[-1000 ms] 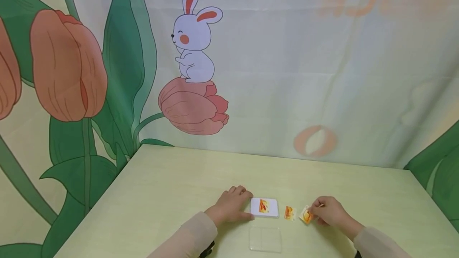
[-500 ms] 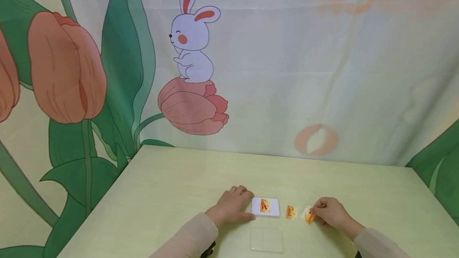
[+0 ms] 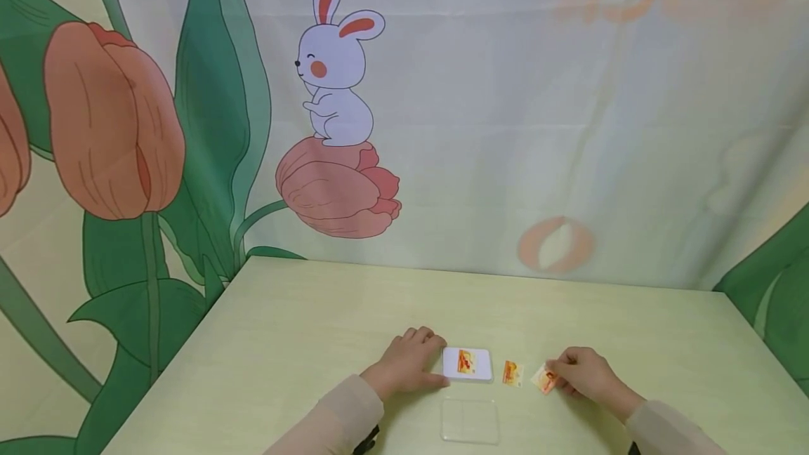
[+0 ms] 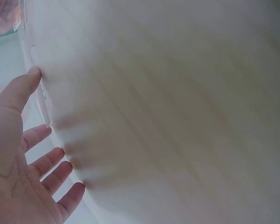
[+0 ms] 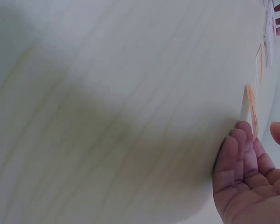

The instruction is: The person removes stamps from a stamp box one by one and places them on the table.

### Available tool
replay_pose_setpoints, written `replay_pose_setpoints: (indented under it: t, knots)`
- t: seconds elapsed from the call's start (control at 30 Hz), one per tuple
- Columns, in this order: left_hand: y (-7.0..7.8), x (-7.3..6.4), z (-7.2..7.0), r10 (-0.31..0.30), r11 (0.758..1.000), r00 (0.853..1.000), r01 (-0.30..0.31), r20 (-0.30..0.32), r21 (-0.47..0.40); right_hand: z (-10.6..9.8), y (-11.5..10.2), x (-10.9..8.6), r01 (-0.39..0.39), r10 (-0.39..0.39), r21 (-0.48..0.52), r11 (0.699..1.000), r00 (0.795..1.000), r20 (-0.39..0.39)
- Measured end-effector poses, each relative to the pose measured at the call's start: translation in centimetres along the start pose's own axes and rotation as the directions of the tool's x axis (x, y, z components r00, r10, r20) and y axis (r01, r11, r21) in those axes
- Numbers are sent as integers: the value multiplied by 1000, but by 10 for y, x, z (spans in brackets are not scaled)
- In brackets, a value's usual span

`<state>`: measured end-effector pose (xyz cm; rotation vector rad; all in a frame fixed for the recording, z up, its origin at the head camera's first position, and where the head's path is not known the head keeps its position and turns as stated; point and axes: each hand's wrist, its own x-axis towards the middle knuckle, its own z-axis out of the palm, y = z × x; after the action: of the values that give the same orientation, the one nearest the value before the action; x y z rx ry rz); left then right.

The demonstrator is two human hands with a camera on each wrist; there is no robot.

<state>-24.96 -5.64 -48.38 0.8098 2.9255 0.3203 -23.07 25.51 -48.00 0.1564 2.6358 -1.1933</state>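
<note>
Left hand (image 3: pixel 411 360): palm (image 4: pixel 14 186) wrist-view only

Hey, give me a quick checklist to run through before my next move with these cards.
1. Right hand holding at least one picture card: ok.
2. Exact number of cards in that hand: cannot tell.
3. Left hand touching the white case: ok.
4. Middle card on the table, apart from the case: ok.
5. Clear plastic piece apart from both hands: ok.
</note>
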Motion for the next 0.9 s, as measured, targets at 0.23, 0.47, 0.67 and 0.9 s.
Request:
replay_pose_setpoints:
  t: [0.23,0.47,0.67,0.9]
  knots:
    - [2,-1,0,-1,1000,1000,1,7,-7,-5,-3,-4,-3,4,-24,1000,1000,18]
    - [1,0,1,-14,1000,1000,14,6,3,-9,-5,-5,11,-10,-15,1000,1000,27]
    - [0,2,1,-8,1000,1000,8,5,-4,-12,-6,-6,42,-41,-76,996,999,16]
    - [0,1,1,-8,1000,1000,8,2,-1,-10,-7,-5,134,-137,-170,976,990,-9]
